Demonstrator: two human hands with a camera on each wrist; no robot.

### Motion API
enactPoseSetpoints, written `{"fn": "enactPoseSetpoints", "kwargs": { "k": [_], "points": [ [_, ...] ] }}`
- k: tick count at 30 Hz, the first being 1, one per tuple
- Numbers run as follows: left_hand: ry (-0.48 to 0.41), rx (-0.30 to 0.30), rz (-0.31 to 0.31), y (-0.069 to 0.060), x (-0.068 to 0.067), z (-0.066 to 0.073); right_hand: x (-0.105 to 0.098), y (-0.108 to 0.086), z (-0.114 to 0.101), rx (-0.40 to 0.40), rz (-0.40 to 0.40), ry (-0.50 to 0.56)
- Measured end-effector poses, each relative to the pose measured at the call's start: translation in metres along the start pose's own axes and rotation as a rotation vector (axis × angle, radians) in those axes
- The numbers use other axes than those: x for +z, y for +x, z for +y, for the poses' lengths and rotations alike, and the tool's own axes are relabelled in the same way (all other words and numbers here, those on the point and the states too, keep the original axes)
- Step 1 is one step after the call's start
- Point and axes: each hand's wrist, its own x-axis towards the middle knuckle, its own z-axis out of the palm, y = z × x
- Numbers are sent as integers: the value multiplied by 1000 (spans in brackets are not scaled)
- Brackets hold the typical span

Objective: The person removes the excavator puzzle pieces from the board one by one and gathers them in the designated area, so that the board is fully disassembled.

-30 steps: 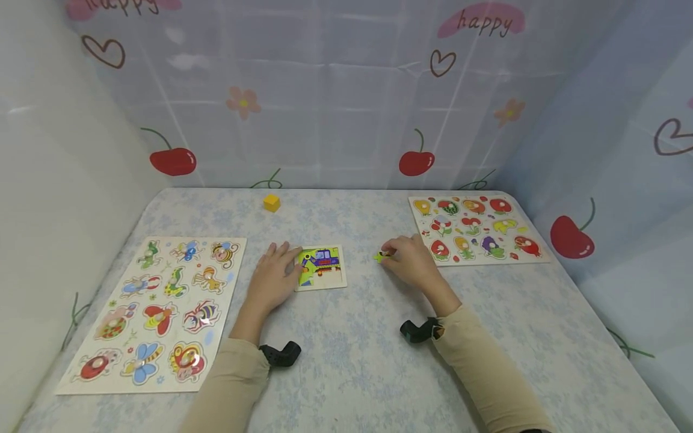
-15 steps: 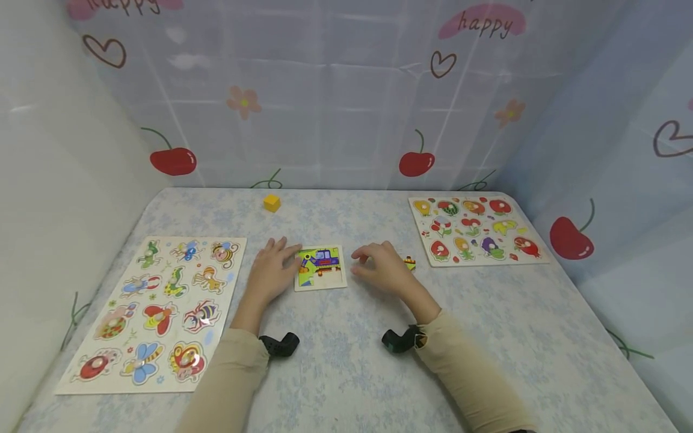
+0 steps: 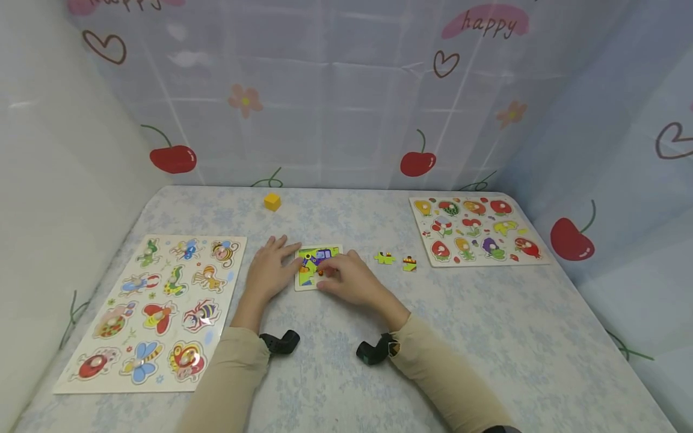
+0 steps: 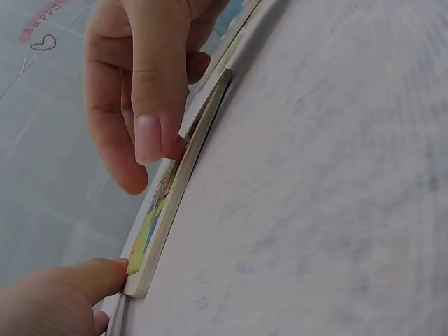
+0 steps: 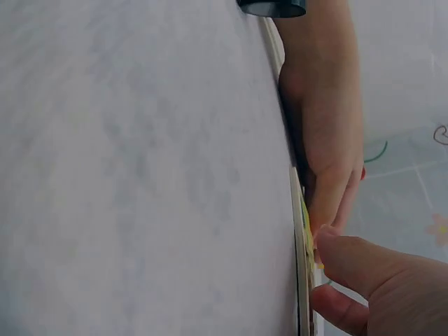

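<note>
A pale-blue counter (image 3: 325,373) is meeting a cherry-printed curtain (image 3: 352,120). The left hand (image 3: 267,269) is touching the square vehicle puzzle (image 3: 311,263), fingers extended; the right hand (image 3: 351,279) is covering its right side, its grasp unclear. A white insect board (image 3: 138,323) is lying left, two yellow-green jigsaw pieces (image 3: 385,258) and a white fruit board (image 3: 456,242) right, a yellow cube (image 3: 272,202) behind.

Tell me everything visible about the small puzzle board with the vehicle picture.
The small puzzle board looks wooden: a pale frame around a picture of a blue-purple vehicle on yellow-green. It lies flat on the table. The left grip touches its left edge; the right grip covers the lower right, where contact is unclear.
</note>
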Motion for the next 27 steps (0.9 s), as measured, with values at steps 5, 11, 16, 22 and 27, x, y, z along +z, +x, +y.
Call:
{"fn": "enactPoseSetpoints", "kwargs": {
  "k": [5,11,16,22,27],
  "points": [
    [-14,-17,5,0,0,-1,6,5,-8,-31,-1,-69],
    [-39,-30,6,-1,-2,1,10,8,-11,-44,-3,-125],
    [-45,-33,0,0,-3,2,11,10,-12,-49,-10,-126],
    [-46,-42,1,3,-2,1,11,11,-14,-57,-23,-105],
    [-47,-42,11,3,0,-1,12,13,-15,-32,-39,-64]
  ]
}}
